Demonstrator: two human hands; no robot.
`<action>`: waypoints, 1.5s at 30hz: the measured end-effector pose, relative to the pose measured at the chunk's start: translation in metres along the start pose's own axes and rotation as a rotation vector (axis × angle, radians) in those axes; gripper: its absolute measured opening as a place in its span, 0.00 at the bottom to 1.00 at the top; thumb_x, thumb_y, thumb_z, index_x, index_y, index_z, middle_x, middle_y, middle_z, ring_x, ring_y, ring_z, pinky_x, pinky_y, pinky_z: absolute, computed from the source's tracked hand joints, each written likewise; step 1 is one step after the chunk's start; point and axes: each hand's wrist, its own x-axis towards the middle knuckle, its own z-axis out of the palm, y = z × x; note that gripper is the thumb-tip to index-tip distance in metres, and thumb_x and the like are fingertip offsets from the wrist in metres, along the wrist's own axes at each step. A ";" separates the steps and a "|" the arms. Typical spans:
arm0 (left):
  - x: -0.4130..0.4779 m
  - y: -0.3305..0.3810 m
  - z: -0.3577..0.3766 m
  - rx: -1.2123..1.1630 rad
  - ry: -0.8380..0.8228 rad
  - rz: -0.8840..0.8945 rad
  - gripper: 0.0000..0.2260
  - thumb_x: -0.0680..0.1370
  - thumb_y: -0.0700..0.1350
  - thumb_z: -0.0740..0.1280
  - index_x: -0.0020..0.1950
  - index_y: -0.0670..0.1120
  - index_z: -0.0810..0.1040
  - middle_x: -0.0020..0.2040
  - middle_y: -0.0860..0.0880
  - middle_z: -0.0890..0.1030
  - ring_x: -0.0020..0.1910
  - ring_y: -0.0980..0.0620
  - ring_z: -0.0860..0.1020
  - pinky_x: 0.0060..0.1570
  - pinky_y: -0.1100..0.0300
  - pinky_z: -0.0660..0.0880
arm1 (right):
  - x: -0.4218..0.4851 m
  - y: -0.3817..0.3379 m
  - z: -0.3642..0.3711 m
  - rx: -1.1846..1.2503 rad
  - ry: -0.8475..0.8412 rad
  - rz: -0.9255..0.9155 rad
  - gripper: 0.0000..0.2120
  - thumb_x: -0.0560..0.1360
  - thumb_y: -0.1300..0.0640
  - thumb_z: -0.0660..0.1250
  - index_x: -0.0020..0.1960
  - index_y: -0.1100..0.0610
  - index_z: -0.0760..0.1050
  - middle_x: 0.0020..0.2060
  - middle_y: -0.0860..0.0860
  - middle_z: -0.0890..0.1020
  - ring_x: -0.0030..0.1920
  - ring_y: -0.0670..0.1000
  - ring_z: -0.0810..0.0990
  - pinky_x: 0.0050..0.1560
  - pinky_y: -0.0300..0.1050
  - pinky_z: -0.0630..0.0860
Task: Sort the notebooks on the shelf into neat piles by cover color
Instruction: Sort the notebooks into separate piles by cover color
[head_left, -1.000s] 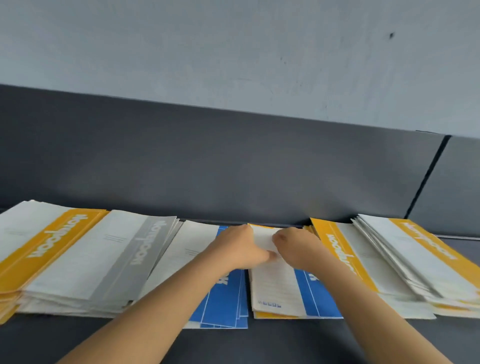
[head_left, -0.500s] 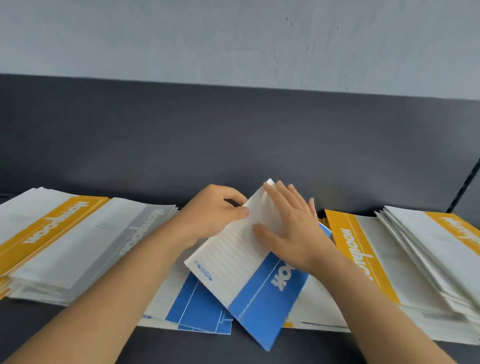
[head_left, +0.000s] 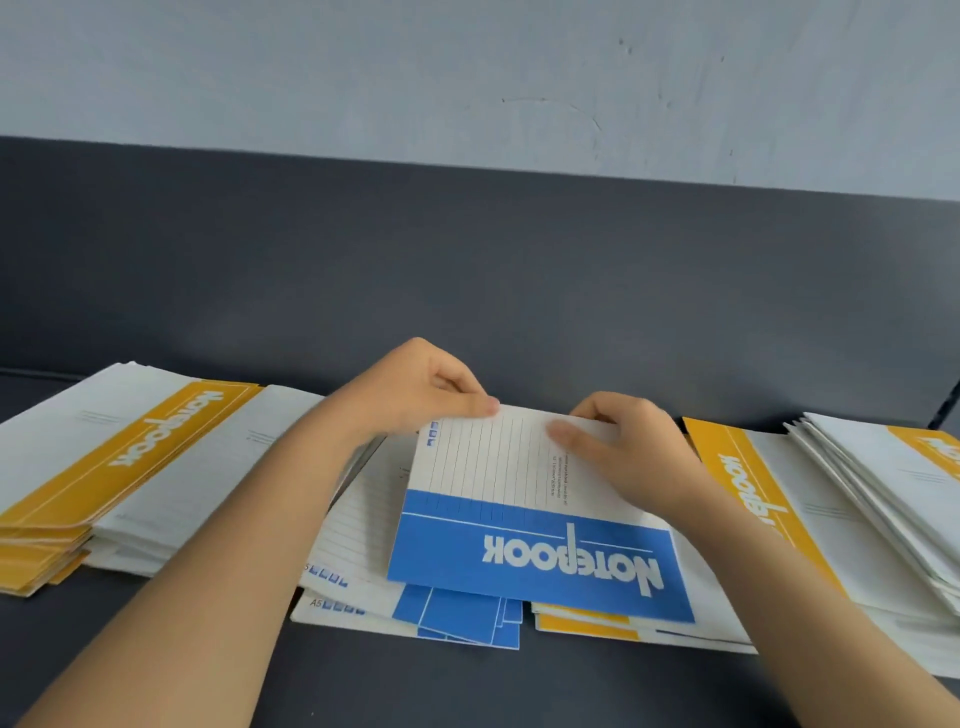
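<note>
A blue-and-white notebook (head_left: 524, 530) is held flat above the middle of the shelf, its blue band nearest me. My left hand (head_left: 415, 389) pinches its far left corner between thumb and fingers. My right hand (head_left: 623, 452) holds its far right edge, thumb on top of the cover. Beneath it lies a fanned pile of blue notebooks (head_left: 363, 577). To its right a low mixed pile (head_left: 587, 626) shows yellow edges. A yellow pile (head_left: 119, 457) and a grey-white pile (head_left: 208, 483) lie at the left.
More yellow-and-white notebooks (head_left: 841, 514) are heaped unevenly at the right. The dark grey shelf surface (head_left: 467, 691) runs along the front, with a dark back panel (head_left: 467, 270) and pale wall behind the piles.
The blue notebook has been lifted from the right-middle pile, turned from a slant to square, and carried left over the blue pile. Both hands shifted to grip its far edge.
</note>
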 end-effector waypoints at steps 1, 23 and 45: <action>-0.001 0.001 -0.005 0.004 -0.011 -0.010 0.07 0.74 0.49 0.73 0.44 0.46 0.85 0.40 0.54 0.86 0.42 0.59 0.84 0.47 0.59 0.80 | 0.001 0.000 0.000 0.045 0.010 0.020 0.09 0.76 0.41 0.62 0.44 0.46 0.73 0.43 0.42 0.80 0.41 0.44 0.79 0.49 0.41 0.79; -0.058 0.002 -0.010 0.852 -0.351 -0.120 0.44 0.73 0.68 0.64 0.79 0.54 0.44 0.80 0.53 0.50 0.78 0.51 0.50 0.74 0.53 0.53 | -0.006 -0.029 0.016 -0.023 -0.149 0.106 0.18 0.79 0.50 0.62 0.66 0.55 0.71 0.65 0.51 0.74 0.59 0.47 0.74 0.45 0.35 0.75; -0.023 0.042 0.091 -0.313 -0.186 -0.238 0.25 0.76 0.36 0.68 0.63 0.55 0.59 0.55 0.42 0.79 0.49 0.48 0.79 0.44 0.57 0.78 | -0.065 -0.001 -0.012 -0.084 -0.168 0.272 0.30 0.76 0.40 0.62 0.74 0.51 0.61 0.70 0.51 0.68 0.66 0.53 0.71 0.63 0.46 0.70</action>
